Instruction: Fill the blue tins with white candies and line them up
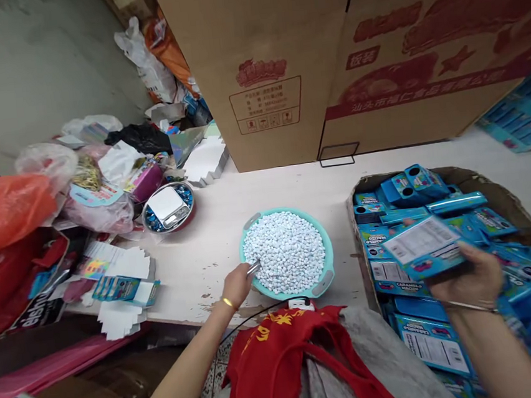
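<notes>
My left hand [237, 284] is closed round a small metal scoop [253, 268] whose tip rests at the left rim of a teal basin [327, 262]. The basin is heaped with small white candies [285, 251]. My right hand [472, 276] holds a blue printed packet box [423, 247], label side up, over a cardboard tray [479, 179] full of several similar blue boxes. Each wrist wears a thin bangle.
A small digital scale sits in a metal bowl [168, 207] at the left rear. Bags, paper cards and packaging clutter the table's left side [82, 198]. Two large cardboard cartons [280, 60] stand at the back. A red cloth [281, 360] lies on my lap.
</notes>
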